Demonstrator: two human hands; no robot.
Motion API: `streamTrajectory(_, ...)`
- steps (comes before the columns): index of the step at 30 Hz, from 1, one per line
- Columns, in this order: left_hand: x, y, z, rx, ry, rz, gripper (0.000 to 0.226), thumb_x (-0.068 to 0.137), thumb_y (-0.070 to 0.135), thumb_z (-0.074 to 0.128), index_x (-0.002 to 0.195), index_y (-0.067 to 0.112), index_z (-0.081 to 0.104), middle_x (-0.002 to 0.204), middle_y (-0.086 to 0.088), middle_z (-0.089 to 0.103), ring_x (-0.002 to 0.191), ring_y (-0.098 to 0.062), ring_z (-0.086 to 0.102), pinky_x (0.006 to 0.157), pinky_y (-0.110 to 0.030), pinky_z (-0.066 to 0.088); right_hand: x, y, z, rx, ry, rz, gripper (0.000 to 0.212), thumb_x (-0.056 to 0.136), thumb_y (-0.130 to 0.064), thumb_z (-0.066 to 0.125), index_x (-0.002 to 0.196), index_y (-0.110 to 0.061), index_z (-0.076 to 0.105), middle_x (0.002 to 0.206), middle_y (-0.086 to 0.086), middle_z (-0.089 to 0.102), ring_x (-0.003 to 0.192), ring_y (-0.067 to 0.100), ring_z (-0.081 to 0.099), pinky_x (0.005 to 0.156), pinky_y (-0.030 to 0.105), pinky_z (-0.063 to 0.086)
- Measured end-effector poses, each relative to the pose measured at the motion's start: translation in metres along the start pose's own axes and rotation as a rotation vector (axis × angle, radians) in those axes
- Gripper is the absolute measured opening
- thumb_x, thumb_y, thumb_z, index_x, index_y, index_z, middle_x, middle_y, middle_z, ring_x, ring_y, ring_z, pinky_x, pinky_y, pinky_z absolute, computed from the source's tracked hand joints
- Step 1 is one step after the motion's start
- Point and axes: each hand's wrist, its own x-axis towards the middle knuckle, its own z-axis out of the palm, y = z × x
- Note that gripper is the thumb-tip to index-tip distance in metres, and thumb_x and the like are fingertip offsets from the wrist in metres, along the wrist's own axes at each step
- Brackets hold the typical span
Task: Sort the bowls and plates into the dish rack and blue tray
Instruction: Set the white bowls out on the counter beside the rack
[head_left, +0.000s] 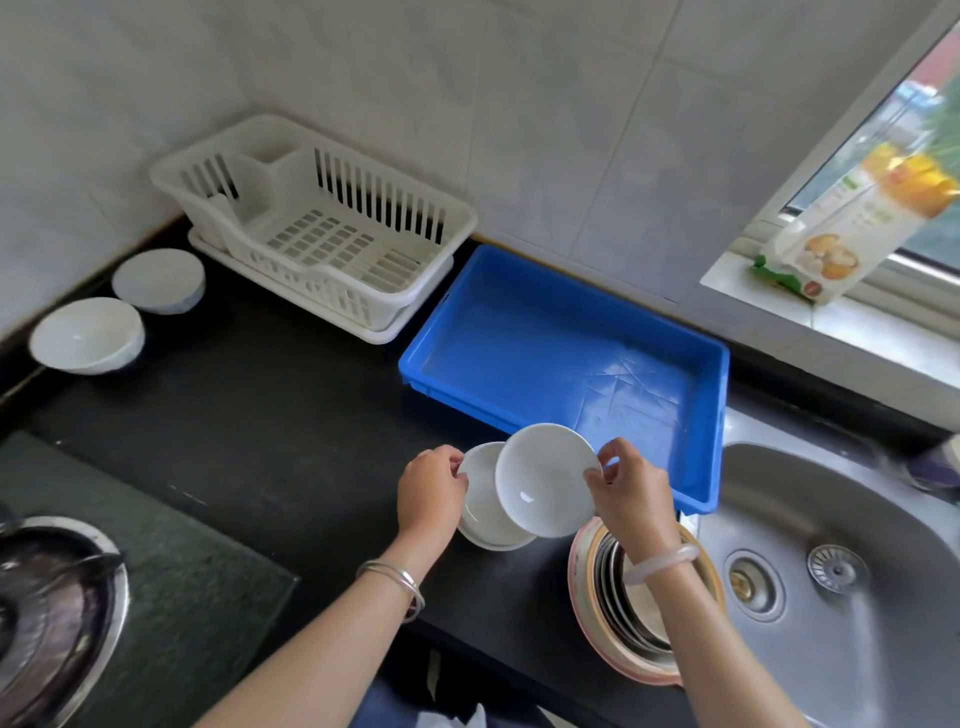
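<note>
My right hand (631, 488) pinches the rim of a small white plate (545, 480), tilted up in front of the blue tray (524, 296). My left hand (431, 488) grips the edge of a short stack of white plates (480, 506) just behind and left of it, at the counter. The blue tray holds nothing. A white dish rack (311, 228) stands against the wall at the back, also with nothing in it. Two white bowls (88, 335) (158, 280) sit on the dark counter at the far left.
A stack of metal and pink-rimmed dishes (639, 608) stands under my right wrist. A steel sink (852, 545) lies at the right, a gas burner (52, 623) at the lower left. A food packet (852, 228) leans on the window sill.
</note>
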Motion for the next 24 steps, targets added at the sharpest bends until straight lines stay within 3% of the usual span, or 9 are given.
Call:
streamTrajectory(3, 0.001, 0.006, -0.003, 0.007, 0.009, 0.027, 0.016, 0.086, 0.017, 0.06, 0.101, 0.019, 0.064, 0.103, 0.001, 0.065, 0.088, -0.011, 0.06, 0.066, -0.02, 0.043, -0.001, 0.002, -0.004, 0.01, 0.013, -0.006, 0.006, 0.087, -0.015, 0.059, 0.091, -0.016, 0.056, 0.076, 0.004, 0.062, 0.057, 0.0, 0.047, 0.046, 0.012, 0.031)
streamTrajectory(6, 0.002, 0.009, -0.011, -0.029, 0.006, 0.052, 0.014, 0.086, 0.016, 0.06, 0.098, 0.018, 0.066, 0.099, 0.002, 0.066, 0.085, -0.011, 0.06, 0.065, -0.019, 0.043, -0.002, 0.0, -0.009, 0.057, 0.007, -0.019, 0.016, 0.087, -0.015, 0.059, 0.102, -0.015, 0.062, 0.072, 0.004, 0.063, 0.06, 0.012, 0.054, 0.059, 0.024, 0.046)
streamTrajectory(10, 0.007, 0.011, -0.035, -0.105, 0.045, 0.074, 0.015, 0.084, 0.013, 0.06, 0.097, 0.018, 0.067, 0.093, 0.004, 0.067, 0.081, -0.008, 0.058, 0.063, -0.018, 0.041, 0.001, -0.01, -0.021, 0.079, 0.008, -0.071, 0.019, 0.086, -0.016, 0.062, 0.104, -0.018, 0.066, 0.064, -0.006, 0.06, 0.06, 0.01, 0.057, 0.052, 0.011, 0.043)
streamTrajectory(14, 0.018, 0.004, -0.069, -0.162, 0.12, 0.036, 0.018, 0.082, 0.011, 0.062, 0.098, 0.018, 0.067, 0.09, 0.006, 0.065, 0.081, -0.008, 0.057, 0.065, -0.019, 0.04, 0.01, -0.033, -0.023, 0.193, -0.04, -0.105, 0.019, 0.083, -0.013, 0.063, 0.1, -0.02, 0.067, 0.067, 0.0, 0.065, 0.066, 0.023, 0.066, 0.066, 0.039, 0.059)
streamTrajectory(19, 0.03, -0.026, -0.111, -0.218, 0.229, -0.07, 0.024, 0.081, 0.009, 0.062, 0.103, 0.016, 0.067, 0.095, 0.002, 0.066, 0.086, -0.013, 0.06, 0.072, -0.031, 0.053, 0.026, -0.071, -0.002, 0.268, -0.114, -0.179, 0.018, 0.081, -0.009, 0.061, 0.094, -0.021, 0.065, 0.058, -0.004, 0.064, 0.046, 0.009, 0.063, 0.053, 0.028, 0.059)
streamTrajectory(22, 0.036, -0.055, -0.132, -0.283, 0.304, -0.156, 0.024, 0.08, 0.009, 0.063, 0.103, 0.015, 0.068, 0.097, -0.001, 0.067, 0.088, -0.018, 0.063, 0.076, -0.042, 0.057, 0.036, -0.096, 0.024, 0.278, -0.192, -0.195, 0.018, 0.081, -0.01, 0.061, 0.095, -0.021, 0.064, 0.06, -0.001, 0.063, 0.052, 0.014, 0.065, 0.054, 0.029, 0.059)
streamTrajectory(24, 0.041, -0.078, -0.145, -0.346, 0.347, -0.213, 0.022, 0.079, 0.009, 0.063, 0.099, 0.015, 0.068, 0.093, -0.001, 0.067, 0.087, -0.021, 0.064, 0.076, -0.044, 0.057, 0.043, -0.114, 0.045, 0.281, -0.248, -0.202, 0.018, 0.082, -0.01, 0.061, 0.097, -0.02, 0.063, 0.067, 0.002, 0.063, 0.057, 0.016, 0.066, 0.048, 0.022, 0.056)
